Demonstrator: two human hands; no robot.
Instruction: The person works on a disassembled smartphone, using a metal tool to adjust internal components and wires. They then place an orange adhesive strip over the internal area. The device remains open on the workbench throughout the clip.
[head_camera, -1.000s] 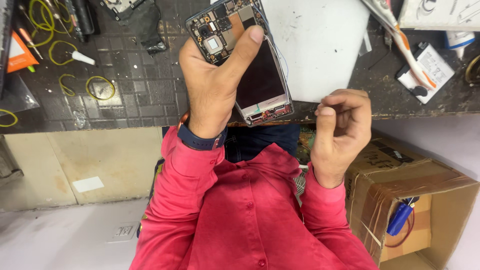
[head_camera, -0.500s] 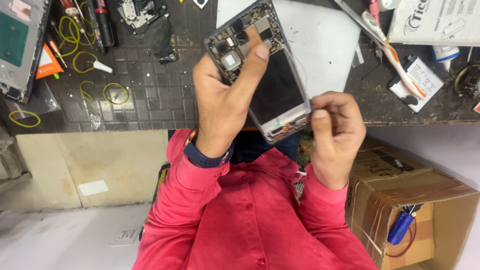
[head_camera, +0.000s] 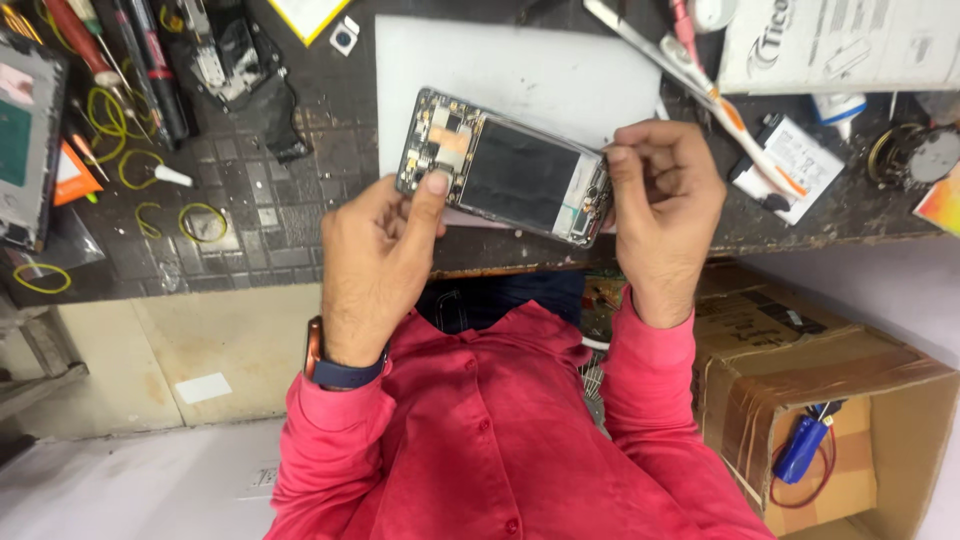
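- One opened phone (head_camera: 505, 178), back cover off, lies slantwise over the near edge of a dark surface (head_camera: 300, 215), held between two hands; its circuit parts sit at the left end and a dark panel fills the middle.
- The left hand (head_camera: 375, 260) grasps the phone's left end, thumb pressed on top of the circuit area; its other fingers are hidden beneath the phone.
- The right hand (head_camera: 665, 205) pinches the phone's right end between thumb and forefinger, the remaining fingers curled in; whether it also holds something small cannot be told.
- One white sheet (head_camera: 520, 75) lies on the surface under and behind the phone.
- Both arms wear red sleeves (head_camera: 480, 430); one dark band (head_camera: 340, 372) circles the left wrist.
- Several yellow rubber bands (head_camera: 203, 222) are scattered at left, at least four; some are partly cut off.
- One toothbrush (head_camera: 700, 75) with white and orange handle lies at upper right, its head beyond the top edge.
- One white rectangular battery-like part (head_camera: 795, 165) lies just right of the right hand.
- One open cardboard box (head_camera: 830, 370) stands below the surface at right, with one blue object (head_camera: 802, 450) and red wire inside, hard to identify.
- Screwdrivers and tools (head_camera: 130, 60) at upper left are cut off by the frame; their number is unclear.
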